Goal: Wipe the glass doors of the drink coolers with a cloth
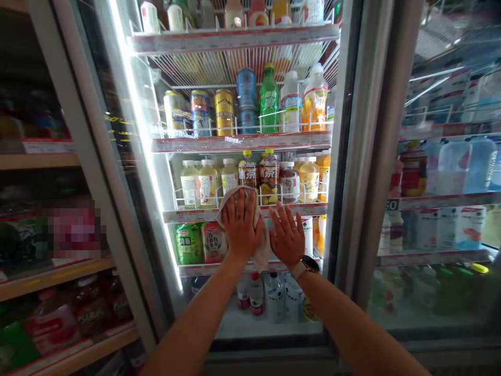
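Flat against the glass door of a lit drinks fridge, my left hand (pixel 240 224) presses a pale cloth (pixel 261 250) with its fingers spread over it. The cloth hangs down below the palm, to its right. Just to the right, my right hand (pixel 287 235) rests on or close to the glass with fingers apart and nothing held, a watch (pixel 309 263) on its wrist. Behind the hands, bottles stand on a shelf (pixel 188 215), among them a dark tea bottle (pixel 269 175) with a yellow cap.
Above are shelves with cans, a green bottle (pixel 269 99) and other bottles. The door's metal frame (pixel 364 156) runs down the right, with another glass-fronted fridge beyond. Wooden-edged shelves (pixel 39 282) of drinks stand at the left.
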### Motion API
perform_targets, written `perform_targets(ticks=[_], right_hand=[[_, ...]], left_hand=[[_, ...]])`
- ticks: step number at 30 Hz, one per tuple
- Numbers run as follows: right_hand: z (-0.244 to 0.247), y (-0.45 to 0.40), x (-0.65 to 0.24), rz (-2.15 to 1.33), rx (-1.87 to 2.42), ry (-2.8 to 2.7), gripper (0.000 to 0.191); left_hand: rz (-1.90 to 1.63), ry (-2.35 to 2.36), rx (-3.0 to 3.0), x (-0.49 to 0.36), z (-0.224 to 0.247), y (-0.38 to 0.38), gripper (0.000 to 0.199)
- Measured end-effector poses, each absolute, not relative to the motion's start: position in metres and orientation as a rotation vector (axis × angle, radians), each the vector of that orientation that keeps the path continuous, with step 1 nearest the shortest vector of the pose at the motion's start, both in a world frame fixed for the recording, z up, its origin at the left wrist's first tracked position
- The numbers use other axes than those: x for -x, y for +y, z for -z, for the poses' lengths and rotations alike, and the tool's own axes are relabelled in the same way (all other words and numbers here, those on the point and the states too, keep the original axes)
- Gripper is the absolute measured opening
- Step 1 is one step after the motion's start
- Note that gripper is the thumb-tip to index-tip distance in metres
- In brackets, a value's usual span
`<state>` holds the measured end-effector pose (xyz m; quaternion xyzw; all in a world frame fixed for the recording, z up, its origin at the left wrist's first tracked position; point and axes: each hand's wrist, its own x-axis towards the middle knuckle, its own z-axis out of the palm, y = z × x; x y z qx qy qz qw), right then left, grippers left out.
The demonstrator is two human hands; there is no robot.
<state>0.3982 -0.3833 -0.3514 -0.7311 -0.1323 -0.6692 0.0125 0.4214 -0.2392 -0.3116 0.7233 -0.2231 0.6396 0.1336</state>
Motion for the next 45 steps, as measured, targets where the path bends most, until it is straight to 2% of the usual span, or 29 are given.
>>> perform_targets(ticks=[3,9,12,15,21,24,28,35,37,40,45], right_hand=[[0.352,-0.384,-0.398,2.077,2.275,-0.424,0.064],[0.353,-0.386,-0.397,2.053,2.279,-0.436,0.066],[0.354,-0.386,-0.398,2.054,2.276,-0.448,0.066],[0.355,-0.386,-0.399,2.063,2.264,-0.451,0.065],[0.355,-0.384,-0.398,2.049,2.266,-0.417,0.063],[0.354,-0.385,-0.399,2.065,2.266,-0.428,0.063],[0.354,-0.386,-0.399,2.051,2.289,-0.424,0.063],[0.354,-0.386,-0.398,2.043,2.286,-0.432,0.066],[0.354,-0.385,-0.398,2.061,2.273,-0.436,0.066],[0.353,-0.385,-0.399,2.056,2.291,-0.417,0.065],[0.353,-0.385,-0.398,2.022,2.323,-0.413,0.064]], left_hand=[[-1.894,-0.715,-2.112,-0.422,0.34,-0.244,0.061],[-1.841,-0.846,-2.232,-0.415,0.438,-0.237,0.056],[-1.827,-0.945,-2.304,-0.413,0.465,-0.226,0.055],[-1.828,-0.992,-2.334,-0.414,0.451,-0.22,0.057],[-1.869,-0.744,-2.212,-0.419,0.336,-0.234,0.065],[-1.896,-0.693,-2.171,-0.422,0.308,-0.24,0.066],[-1.956,-0.742,-2.146,-0.425,0.326,-0.24,0.064],[-1.855,-0.869,-2.252,-0.414,0.432,-0.223,0.053],[-1.821,-0.959,-2.277,-0.412,0.449,-0.216,0.054],[-1.787,-1.063,-2.291,-0.415,0.433,-0.209,0.058],[-1.853,-0.858,-2.218,-0.426,0.344,-0.209,0.066]])
